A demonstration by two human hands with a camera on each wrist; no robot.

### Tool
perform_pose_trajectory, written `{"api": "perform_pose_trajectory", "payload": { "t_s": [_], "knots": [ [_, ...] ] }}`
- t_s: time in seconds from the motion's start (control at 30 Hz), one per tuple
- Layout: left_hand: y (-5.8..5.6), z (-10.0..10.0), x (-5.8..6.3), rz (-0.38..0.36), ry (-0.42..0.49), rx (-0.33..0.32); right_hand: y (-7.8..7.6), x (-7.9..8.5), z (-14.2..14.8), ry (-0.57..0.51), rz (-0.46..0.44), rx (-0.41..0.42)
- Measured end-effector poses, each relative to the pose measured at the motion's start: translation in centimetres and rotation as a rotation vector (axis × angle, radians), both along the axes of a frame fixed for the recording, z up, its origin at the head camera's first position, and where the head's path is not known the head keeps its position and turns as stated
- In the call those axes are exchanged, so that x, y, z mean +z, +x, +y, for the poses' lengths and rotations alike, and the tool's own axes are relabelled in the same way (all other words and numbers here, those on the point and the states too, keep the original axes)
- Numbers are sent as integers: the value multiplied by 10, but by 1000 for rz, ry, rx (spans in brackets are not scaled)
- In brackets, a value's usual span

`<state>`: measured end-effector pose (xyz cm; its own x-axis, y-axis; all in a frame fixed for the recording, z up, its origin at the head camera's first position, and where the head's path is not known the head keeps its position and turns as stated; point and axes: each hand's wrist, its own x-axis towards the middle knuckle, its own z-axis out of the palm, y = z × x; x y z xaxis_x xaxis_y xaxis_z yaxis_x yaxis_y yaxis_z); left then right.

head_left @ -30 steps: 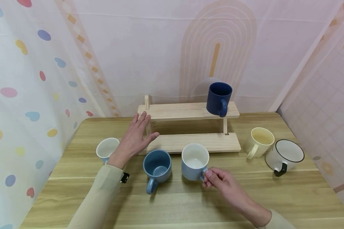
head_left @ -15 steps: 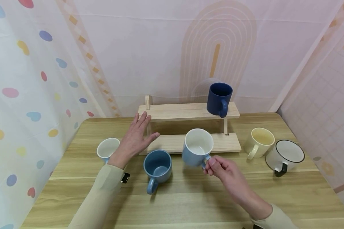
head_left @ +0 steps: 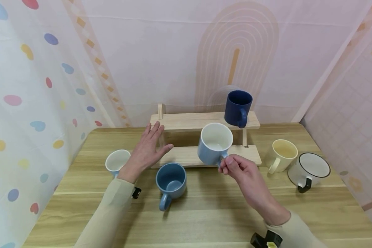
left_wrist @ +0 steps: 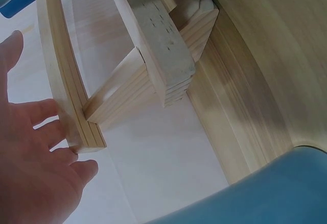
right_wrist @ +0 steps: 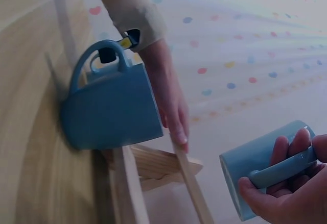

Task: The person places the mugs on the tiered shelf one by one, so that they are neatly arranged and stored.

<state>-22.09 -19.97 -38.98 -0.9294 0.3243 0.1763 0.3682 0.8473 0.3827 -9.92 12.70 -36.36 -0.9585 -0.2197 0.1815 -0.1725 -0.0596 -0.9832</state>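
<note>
In the head view my right hand (head_left: 246, 175) pinches the handle of a light blue mug (head_left: 208, 151) with a white inside. The mug hangs in the air before the two-tier wooden rack (head_left: 189, 120), overlapping the lower board and the front edge of the upper one. The right wrist view shows fingers (right_wrist: 280, 150) curled through its handle. My left hand (head_left: 145, 153) is spread at the rack's left end, its fingertips against the upper board (left_wrist: 69, 96) in the left wrist view. A darker blue mug (head_left: 171, 182) stands on the table below it.
A navy mug (head_left: 238, 108) stands on the upper board's right end. On the table's right are a yellow mug (head_left: 283, 155) and a white mug with a black rim (head_left: 311, 168). A white-lined mug (head_left: 115, 162) stands left, partly behind the left hand.
My right hand has lifted the light blue mug from low over the table, up and towards the rack's upper board. The left hand has stayed at the rack's left end.
</note>
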Motion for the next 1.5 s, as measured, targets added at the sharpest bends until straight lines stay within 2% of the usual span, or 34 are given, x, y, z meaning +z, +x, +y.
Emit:
{"api": "perform_pose_trajectory", "payload": {
  "t_s": [0.27, 0.8, 1.5],
  "knots": [
    [1, 1, 0, -15, -3, 7, -12, 11, -6, 15, 5, -36],
    [2, 3, 0, -3, 3, 10, -38, 29, -17, -123, 54, -74],
    [3, 3, -1, -19, -10, 20, -70, 36, -27, -91, 46, -116]
  ]
}}
